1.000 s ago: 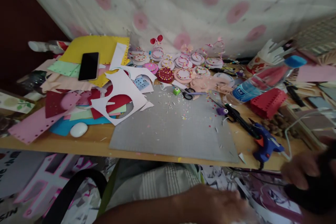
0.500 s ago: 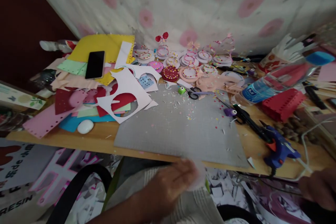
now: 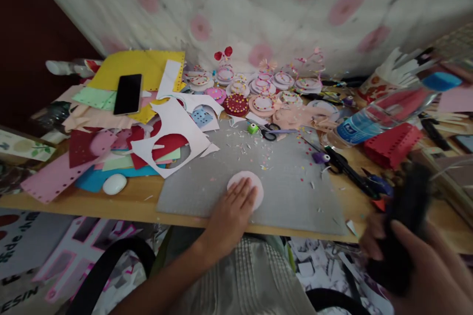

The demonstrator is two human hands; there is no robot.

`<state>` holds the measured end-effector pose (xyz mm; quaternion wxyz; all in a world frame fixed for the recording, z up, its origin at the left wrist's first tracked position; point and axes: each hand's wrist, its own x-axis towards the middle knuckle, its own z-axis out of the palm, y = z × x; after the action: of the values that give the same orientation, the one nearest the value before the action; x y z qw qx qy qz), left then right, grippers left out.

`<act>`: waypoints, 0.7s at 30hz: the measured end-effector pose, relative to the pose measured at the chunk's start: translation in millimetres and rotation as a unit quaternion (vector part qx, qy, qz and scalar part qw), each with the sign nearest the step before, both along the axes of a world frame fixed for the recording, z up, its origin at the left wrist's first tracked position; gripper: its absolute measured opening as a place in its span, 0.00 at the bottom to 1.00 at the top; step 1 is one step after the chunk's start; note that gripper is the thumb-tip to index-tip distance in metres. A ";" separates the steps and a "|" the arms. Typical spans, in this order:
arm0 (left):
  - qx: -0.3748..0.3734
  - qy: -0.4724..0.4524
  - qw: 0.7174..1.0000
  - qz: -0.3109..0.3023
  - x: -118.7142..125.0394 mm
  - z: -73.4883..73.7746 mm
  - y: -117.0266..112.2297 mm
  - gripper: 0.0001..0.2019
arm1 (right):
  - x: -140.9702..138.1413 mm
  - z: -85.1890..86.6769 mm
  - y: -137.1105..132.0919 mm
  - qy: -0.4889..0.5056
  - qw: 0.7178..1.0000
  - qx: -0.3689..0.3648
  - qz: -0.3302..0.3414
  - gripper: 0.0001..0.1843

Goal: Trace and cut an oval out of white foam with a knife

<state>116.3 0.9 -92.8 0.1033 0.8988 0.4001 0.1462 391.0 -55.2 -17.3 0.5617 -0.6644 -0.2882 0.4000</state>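
Note:
My left hand (image 3: 231, 214) lies flat, fingers stretched out, on a pale pink paper disc (image 3: 252, 183) that rests on the grey mat (image 3: 281, 192) near the table's front edge. My right hand (image 3: 414, 261) is low at the right, below the table edge, with its fingers wrapped round a dark black object (image 3: 404, 226) that is blurred. The black object covers most of the blue glue gun (image 3: 380, 187) lying on the table behind it.
Coloured paper sheets and a phone (image 3: 127, 93) pile up at the left. Decorated paper discs (image 3: 258, 91) stand at the back. Scissors (image 3: 271, 132), small punches, a lying water bottle (image 3: 373, 120), a red perforated strip (image 3: 393, 143) and a white oval object (image 3: 114, 183) crowd the table.
My left hand rose from my lap and set the pink disc flat on the grey mat. My right hand lifted the black object up in front of the glue gun.

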 end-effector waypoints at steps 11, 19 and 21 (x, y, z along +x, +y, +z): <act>0.027 -0.043 0.998 0.021 -21.7 8.8 14.1 0.15 | -43.6 -32.8 18.3 -0.299 0.915 0.015 0.269 0.24; -0.026 -0.023 0.999 -0.006 -22.8 14.0 15.0 0.23 | -60.5 -30.7 47.4 -0.406 0.819 0.009 0.407 0.25; -0.039 -0.021 0.999 -0.020 -23.0 12.5 12.6 0.26 | -67.2 -26.0 55.7 -0.404 0.794 -0.008 0.453 0.25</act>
<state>93.2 13.6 -80.3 0.1493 0.8988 0.3848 0.1474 323.8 0.5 -43.3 0.1429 -0.5634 -0.7539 0.3063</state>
